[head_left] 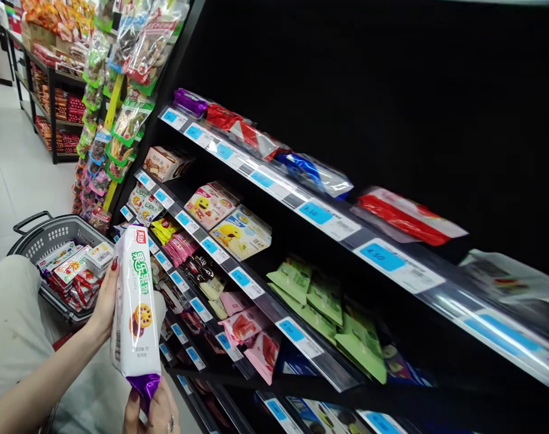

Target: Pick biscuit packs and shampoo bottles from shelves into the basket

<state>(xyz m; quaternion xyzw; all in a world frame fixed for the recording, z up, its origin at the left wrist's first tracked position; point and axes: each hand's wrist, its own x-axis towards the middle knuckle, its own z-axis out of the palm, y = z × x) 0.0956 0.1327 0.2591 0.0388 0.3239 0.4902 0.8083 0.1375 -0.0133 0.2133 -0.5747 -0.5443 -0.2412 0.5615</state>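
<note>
A long white cookie packet (136, 313) with green lettering, a cookie picture and a crimped purple end is held upright in front of me. My left hand (105, 301) is closed around its left side, a dark red nail showing near the top. Down at the bottom, my right hand (159, 413), with a ring on one finger, pinches the purple end. Behind my left hand stands a grey shopping basket (60, 226) with several snack packs in it, among them a similar white packet (69, 268).
A black shelf unit (347, 235) with blue price tags runs along the right. It bears green pouches (324, 301), pink packs (251, 337) and a yellow-and-white box (242, 232). Hanging snack bags (132, 120) and a rack (52, 96) stand farther back, beside pale floor (12, 163).
</note>
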